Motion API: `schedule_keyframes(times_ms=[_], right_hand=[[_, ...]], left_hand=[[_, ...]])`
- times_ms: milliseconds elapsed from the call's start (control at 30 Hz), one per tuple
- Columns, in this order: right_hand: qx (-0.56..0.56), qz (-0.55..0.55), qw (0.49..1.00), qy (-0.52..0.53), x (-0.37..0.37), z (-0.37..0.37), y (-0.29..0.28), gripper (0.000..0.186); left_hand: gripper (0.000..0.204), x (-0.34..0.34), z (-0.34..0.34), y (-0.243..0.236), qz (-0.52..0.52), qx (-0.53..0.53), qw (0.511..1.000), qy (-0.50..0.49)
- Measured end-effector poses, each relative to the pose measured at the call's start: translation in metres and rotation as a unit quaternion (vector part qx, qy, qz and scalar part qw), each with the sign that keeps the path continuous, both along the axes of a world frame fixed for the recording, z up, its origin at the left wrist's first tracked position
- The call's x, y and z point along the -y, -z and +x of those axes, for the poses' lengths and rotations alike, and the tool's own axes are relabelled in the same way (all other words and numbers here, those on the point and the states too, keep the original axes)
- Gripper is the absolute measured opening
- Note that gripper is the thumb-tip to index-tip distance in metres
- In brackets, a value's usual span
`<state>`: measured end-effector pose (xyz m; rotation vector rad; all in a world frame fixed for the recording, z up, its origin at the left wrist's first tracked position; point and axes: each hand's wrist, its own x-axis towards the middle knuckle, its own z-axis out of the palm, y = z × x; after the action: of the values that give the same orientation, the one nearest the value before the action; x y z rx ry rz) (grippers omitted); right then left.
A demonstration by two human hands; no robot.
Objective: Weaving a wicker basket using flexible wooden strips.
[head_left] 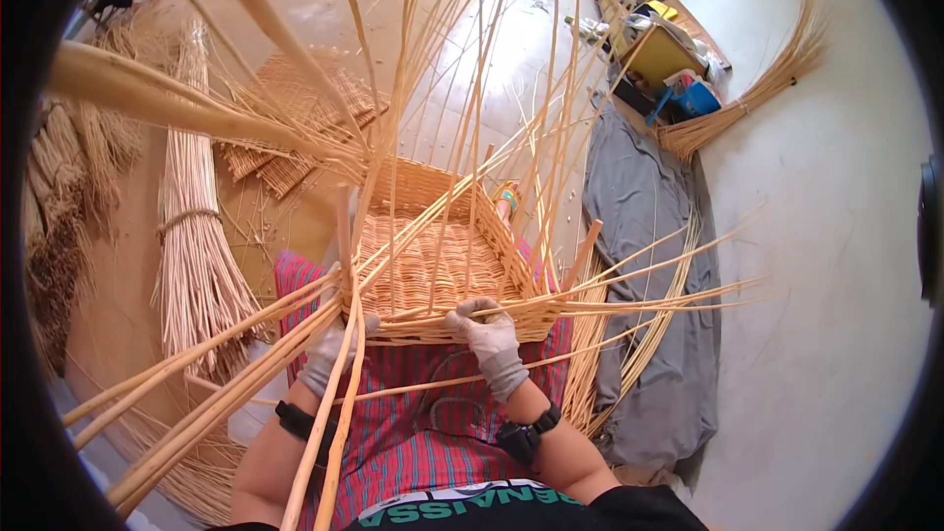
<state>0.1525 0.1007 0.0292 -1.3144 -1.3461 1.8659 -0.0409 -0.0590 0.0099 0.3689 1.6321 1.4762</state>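
A rectangular wicker basket (418, 184) with low woven walls rests on my lap. Long pale rods stand up from its sides, and others fan out from its corners. At the near wall, the gloved fingers of my right hand (492, 342) are closed round a thin rod along the upper edge. My left hand (323, 359), also in a pale glove, grips the basket's near left corner, its fingers partly hidden behind thick rods (339, 374). Under the basket lies a red striped cloth (413, 423).
A tied bundle of rods (202, 236) lies at left, near flat woven panels (285, 108). On the right are a grey cloth (659, 354), loose rods and a blue container (696, 99). Another rod bundle (757, 93) leans by the white wall. Thick rods jut toward me at upper left.
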Motion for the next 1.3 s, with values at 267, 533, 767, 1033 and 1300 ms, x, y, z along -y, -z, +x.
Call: schedule_keyframes(times_ms=[267,533,767,1033,1300], right_hand=[[0.021,0.214,0.976,-0.042,0.002,-0.006,-0.011,0.027],[0.189,0.534,0.782,-0.260,-0.049,-0.152,-0.030,0.069],[0.009,0.470,0.874,-0.124,-0.022,-0.171,-0.034,0.088],[-0.153,0.171,0.973,-0.013,0.015,0.022,0.005,0.018],[-0.273,0.007,0.960,0.066,0.012,0.036,0.021,0.023]], left_hand=[[0.043,-0.004,-0.017,-0.034,-0.141,-0.128,0.972,0.135],[0.053,-0.016,0.000,0.020,0.062,-0.155,0.985,-0.029],[0.064,-0.014,-0.004,0.045,0.112,-0.227,0.963,-0.087],[0.081,-0.009,0.005,-0.001,-0.003,-0.127,0.992,-0.017],[0.039,0.012,0.070,0.001,0.051,-0.278,0.951,-0.123]])
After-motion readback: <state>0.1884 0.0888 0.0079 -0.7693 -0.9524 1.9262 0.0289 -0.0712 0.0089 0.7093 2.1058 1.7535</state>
